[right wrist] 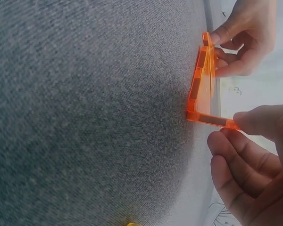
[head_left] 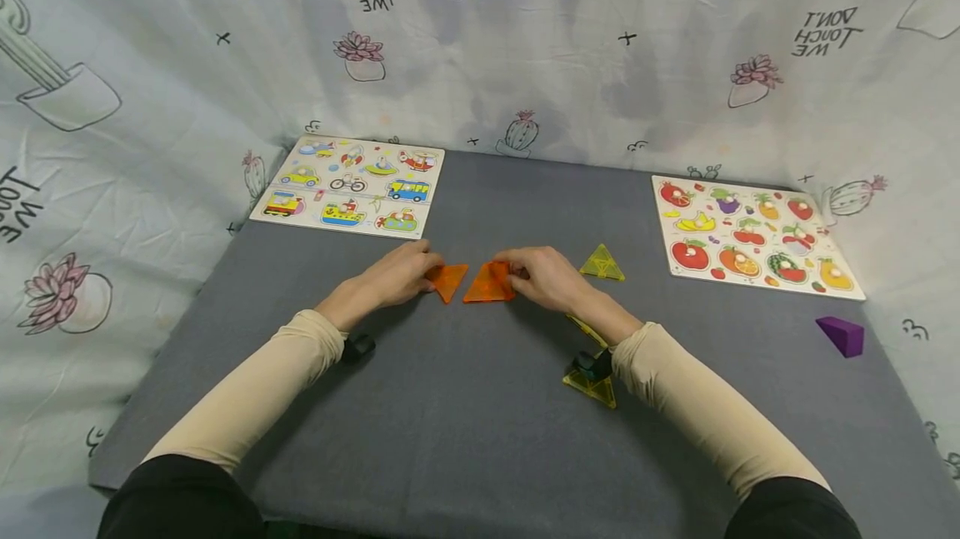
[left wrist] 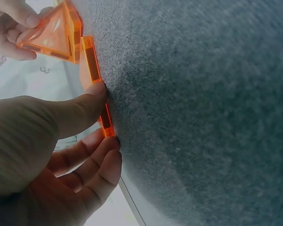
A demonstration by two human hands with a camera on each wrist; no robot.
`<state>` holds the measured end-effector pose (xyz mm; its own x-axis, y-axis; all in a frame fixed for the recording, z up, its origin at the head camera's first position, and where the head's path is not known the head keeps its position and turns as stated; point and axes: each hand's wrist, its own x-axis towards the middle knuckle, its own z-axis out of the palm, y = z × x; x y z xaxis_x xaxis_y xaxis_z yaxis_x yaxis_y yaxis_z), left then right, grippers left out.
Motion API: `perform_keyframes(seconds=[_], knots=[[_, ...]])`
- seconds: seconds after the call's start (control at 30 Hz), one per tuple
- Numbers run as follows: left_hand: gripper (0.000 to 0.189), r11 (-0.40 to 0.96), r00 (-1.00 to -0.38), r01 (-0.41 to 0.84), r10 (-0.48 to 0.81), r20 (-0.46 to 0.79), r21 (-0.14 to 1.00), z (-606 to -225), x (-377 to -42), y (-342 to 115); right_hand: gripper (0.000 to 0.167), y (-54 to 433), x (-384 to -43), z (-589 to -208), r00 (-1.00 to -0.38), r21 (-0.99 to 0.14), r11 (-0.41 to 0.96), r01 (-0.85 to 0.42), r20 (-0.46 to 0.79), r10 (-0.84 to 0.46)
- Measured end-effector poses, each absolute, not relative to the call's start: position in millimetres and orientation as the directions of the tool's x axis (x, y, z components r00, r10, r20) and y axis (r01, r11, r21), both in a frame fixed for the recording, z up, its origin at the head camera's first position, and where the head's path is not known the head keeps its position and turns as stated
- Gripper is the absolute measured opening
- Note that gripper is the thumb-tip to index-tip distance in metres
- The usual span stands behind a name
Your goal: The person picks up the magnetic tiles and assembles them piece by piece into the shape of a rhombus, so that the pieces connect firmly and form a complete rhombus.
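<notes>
In the head view, my left hand (head_left: 397,276) pinches an orange see-through triangular tile (head_left: 450,282) by its left corner, low over the table. The left wrist view has the thumb on that tile's edge (left wrist: 92,61). A second orange triangular tile (head_left: 483,285) lies on the table just to the right. My right hand (head_left: 547,276) pinches a third orange tile (head_left: 501,274), which stands tilted up along the second one's side. In the right wrist view, this raised tile (right wrist: 212,120) meets the flat tile (right wrist: 194,89) at an angle, thumb at its upper end.
Yellow triangular tiles lie beyond the right hand (head_left: 602,262) and below the right wrist (head_left: 591,386); another yellow piece (head_left: 587,329) is partly hidden by the forearm. A vehicle puzzle board (head_left: 352,185) is back left, a fruit board (head_left: 750,235) back right, a purple block (head_left: 843,336) far right.
</notes>
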<state>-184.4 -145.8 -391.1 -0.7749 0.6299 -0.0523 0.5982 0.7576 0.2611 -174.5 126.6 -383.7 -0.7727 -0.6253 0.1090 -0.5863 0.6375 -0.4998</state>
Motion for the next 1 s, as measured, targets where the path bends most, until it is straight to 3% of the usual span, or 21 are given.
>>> perform_keyframes(seconds=[0.73,1.0], knots=[[0.024,0.756,-0.767,0.615,0.640,-0.053,0.226,-391.9,-185.3,-134.9,0.038,123.5,-173.9,-385.7,-0.792,-0.529,0.649,-0.547,0.075,-0.606],[0.021,0.737,-0.767,0.592,0.640,-0.055,0.326,-390.2,-188.0,-135.5,0.031,120.7,-172.8,-385.3,-0.791,-0.513,0.659,-0.550,0.067,-0.608]])
